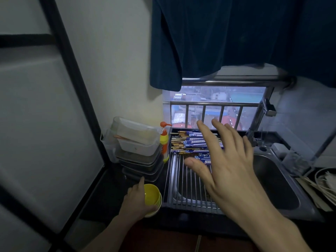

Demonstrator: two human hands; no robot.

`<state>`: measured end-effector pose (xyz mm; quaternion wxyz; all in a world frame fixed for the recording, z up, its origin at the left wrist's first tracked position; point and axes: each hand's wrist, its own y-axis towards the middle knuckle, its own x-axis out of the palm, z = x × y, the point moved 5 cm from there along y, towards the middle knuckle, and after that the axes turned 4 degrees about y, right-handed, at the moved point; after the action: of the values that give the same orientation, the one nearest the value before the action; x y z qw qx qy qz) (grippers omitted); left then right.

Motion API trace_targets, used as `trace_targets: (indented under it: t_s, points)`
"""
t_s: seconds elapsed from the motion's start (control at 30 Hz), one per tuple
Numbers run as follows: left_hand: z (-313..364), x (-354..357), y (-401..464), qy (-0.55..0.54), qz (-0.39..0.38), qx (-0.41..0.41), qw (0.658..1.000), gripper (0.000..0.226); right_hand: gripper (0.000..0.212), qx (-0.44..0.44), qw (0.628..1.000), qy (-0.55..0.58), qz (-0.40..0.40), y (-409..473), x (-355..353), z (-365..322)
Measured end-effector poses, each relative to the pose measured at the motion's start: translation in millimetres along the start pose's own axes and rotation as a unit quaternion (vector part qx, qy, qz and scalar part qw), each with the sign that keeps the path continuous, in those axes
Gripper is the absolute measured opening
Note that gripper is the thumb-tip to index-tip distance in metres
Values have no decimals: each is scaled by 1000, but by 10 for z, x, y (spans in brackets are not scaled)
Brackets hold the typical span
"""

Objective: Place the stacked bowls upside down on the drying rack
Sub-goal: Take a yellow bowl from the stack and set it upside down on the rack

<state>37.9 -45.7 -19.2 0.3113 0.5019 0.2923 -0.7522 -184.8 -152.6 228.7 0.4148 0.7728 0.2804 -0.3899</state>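
At lower centre our left hand (pixel 136 200) grips the stacked yellow bowls (pixel 152 199) beside the drying rack (pixel 177 179); our right hand (pixel 223 160) hovers spread and empty. We should flip the bowls over the bare bars, below the chopsticks (pixel 190 142).

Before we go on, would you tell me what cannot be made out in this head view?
- How many yellow bowls are stacked: the left hand wraps them; only rims show.
- The middle of the drying rack: the spread right hand covers it.
- The print on the chopstick packets: too small and dim.
- The tray of utensils at right: cut off by the frame edge.
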Motion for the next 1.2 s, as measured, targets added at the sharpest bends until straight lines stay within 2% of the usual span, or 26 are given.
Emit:
trace_targets:
  t_s: [0.33,0.53,0.6,0.7,0.83,0.9,1.03,1.1,1.2]
  points:
    - [96,-106,-10,-56,-2,-36,998,126,74,5,999,21,-25,88,174,162]
    - [187,-282,36,-180,-1,-83,980,124,76,17,995,69,-65,204,538,330]
    - [231,-323,55,-260,-9,-100,960,119,79,35,989,114,-92,232,731,419]
    - [378,-384,46,-391,-31,-113,913,111,91,70,966,212,-132,239,1041,555]
    - [600,-429,61,-510,-67,-140,846,106,101,117,911,357,-171,259,1414,704]
    - [735,-431,74,-551,-122,-128,816,98,104,143,883,410,-177,294,1539,770]
    - [971,-461,66,-613,-188,-112,759,58,94,190,809,521,-197,349,1684,882]
    - [1024,-444,92,-636,-202,-105,738,53,86,197,782,559,-192,364,1726,924]
    - [1080,-410,95,-651,-214,-108,720,54,79,203,776,572,-170,386,1801,1007]
